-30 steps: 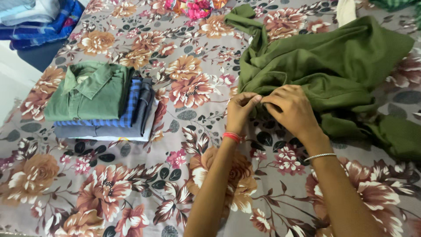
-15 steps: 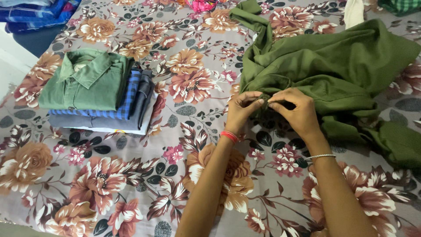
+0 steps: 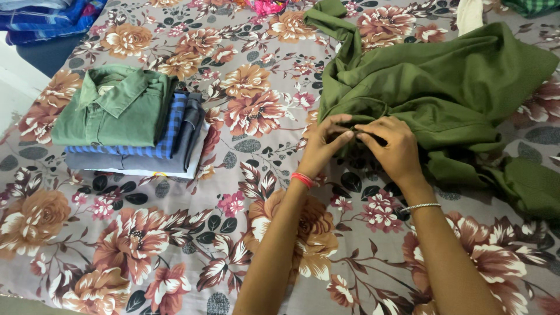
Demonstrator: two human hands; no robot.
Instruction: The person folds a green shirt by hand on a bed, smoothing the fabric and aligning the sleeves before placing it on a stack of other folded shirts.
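A crumpled olive-green shirt (image 3: 443,81) lies spread over the right half of a flowered bedsheet (image 3: 175,245). My left hand (image 3: 324,147), with a red band at the wrist, pinches the shirt's near edge. My right hand (image 3: 394,146), wearing a silver bangle, pinches the same edge right beside it, fingertips almost touching. The small part between the fingers is hidden.
A stack of folded shirts (image 3: 125,119), a green one on top, sits at the left. More folded blue clothes (image 3: 52,17) lie at the top left corner. Pink cloth (image 3: 268,7) and a white garment (image 3: 469,16) lie at the far edge.
Both hands stay on the shirt's near edge, shifting slightly up. The view shifted a little between the earliest frame and now.
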